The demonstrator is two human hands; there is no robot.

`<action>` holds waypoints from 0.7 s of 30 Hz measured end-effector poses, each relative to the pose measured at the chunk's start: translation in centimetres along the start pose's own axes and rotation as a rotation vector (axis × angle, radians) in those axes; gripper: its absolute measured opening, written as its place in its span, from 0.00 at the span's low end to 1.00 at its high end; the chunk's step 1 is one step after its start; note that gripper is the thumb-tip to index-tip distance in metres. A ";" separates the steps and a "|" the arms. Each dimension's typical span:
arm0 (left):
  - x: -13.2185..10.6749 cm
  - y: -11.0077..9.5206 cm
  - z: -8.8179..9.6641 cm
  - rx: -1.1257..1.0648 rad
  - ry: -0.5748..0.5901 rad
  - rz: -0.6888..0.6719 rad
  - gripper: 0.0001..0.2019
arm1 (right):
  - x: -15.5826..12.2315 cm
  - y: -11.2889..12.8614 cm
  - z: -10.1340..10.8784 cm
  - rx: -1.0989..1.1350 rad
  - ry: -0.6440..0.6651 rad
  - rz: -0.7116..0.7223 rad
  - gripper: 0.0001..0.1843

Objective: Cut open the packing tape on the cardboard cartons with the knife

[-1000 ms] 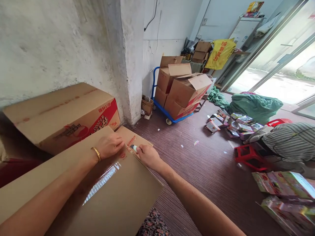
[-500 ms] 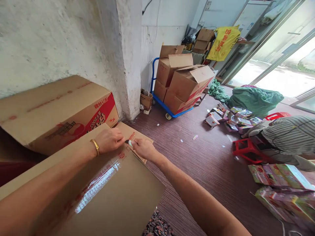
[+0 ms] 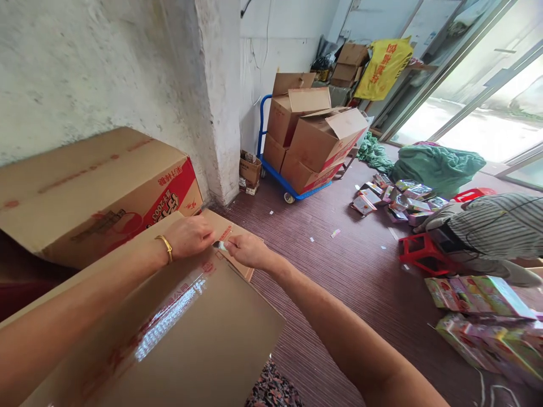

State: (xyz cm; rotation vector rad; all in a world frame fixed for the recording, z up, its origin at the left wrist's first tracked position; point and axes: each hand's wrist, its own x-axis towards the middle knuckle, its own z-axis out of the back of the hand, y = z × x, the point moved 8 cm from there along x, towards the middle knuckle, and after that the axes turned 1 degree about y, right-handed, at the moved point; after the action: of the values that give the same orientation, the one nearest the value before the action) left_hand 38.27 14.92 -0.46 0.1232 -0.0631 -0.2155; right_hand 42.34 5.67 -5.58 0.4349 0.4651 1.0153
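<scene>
Pinching a small white cutter [image 3: 221, 245] in my right hand [image 3: 248, 250] at the taped seam of the box [image 3: 203, 333] before me, my left hand [image 3: 189, 236] pressed curled on its top, I judge the stiff cardboard light but the glossy tape [image 3: 169, 316] slippery.

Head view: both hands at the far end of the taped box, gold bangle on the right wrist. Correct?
Not quite. In the head view the gold bangle is on the left wrist. Both the left hand and right hand are at the far end of the taped box.
</scene>
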 end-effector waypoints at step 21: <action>-6.1 0.7 3.0 -0.310 -0.204 0.280 0.18 | -18.0 -9.1 0.5 0.812 -0.324 -0.426 0.30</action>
State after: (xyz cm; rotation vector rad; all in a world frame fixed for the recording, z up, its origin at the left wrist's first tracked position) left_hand 32.19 16.57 2.27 -0.2163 -0.2474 0.0437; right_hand 40.92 -14.35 -7.15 1.1507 0.6328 0.2941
